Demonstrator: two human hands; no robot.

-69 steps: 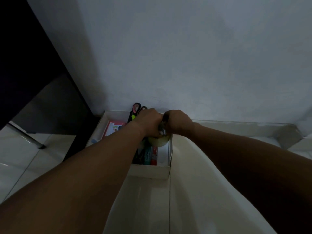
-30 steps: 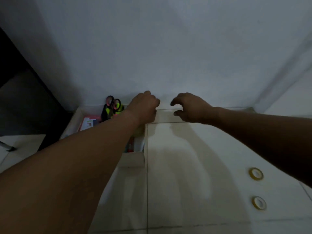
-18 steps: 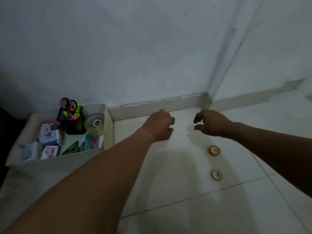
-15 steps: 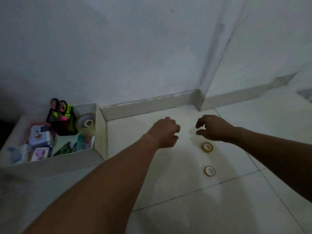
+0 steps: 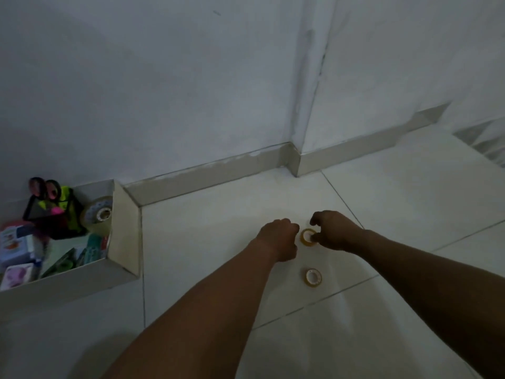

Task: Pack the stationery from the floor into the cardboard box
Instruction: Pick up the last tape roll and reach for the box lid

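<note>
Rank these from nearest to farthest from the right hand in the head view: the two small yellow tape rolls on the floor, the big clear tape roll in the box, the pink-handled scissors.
1. Farther small yellow tape roll, at the right hand fingertips.
2. Nearer small yellow tape roll, on the tile just below.
3. Big clear tape roll, in the white cardboard box, far left.
4. Pink-handled scissors, box's back left.

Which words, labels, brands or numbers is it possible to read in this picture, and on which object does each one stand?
No text can be read here.
Small printed boxes in the cardboard box: coloured printing, too blurred and dim to read.
Large tape roll in the box: a pattern round its core, not readable.
Two small tape rolls on the floor: no lettering visible.
</note>
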